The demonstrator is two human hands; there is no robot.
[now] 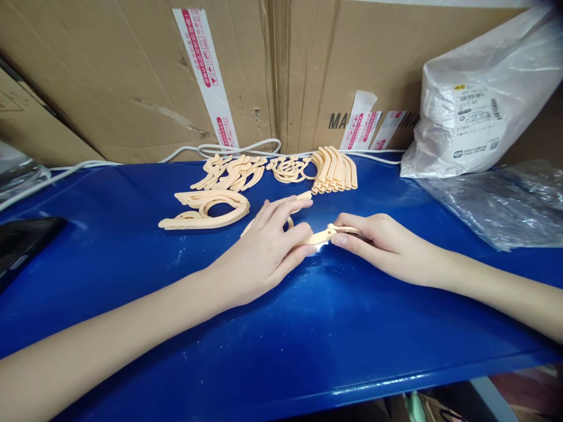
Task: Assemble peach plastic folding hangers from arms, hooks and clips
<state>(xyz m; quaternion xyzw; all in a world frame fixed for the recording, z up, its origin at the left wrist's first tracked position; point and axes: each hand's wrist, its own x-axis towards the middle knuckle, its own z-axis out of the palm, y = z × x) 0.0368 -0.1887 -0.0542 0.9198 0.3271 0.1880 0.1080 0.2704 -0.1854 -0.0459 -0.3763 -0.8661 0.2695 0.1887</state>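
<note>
Both of my hands meet at the middle of the blue table, over a peach plastic piece. My left hand pinches one end of it, with another curved part of the piece showing under its fingers. My right hand grips the other end with fingers curled. Just behind lie more peach plastic parts: a stack of large curved pieces, a loose heap of small curved ones, a tangle of ring-shaped ones, and a neat row of curved strips.
Cardboard boxes wall off the back of the table, with a white cable running along their foot. A white plastic bag and clear crumpled plastic sit at the right. A dark flat object lies at the left edge.
</note>
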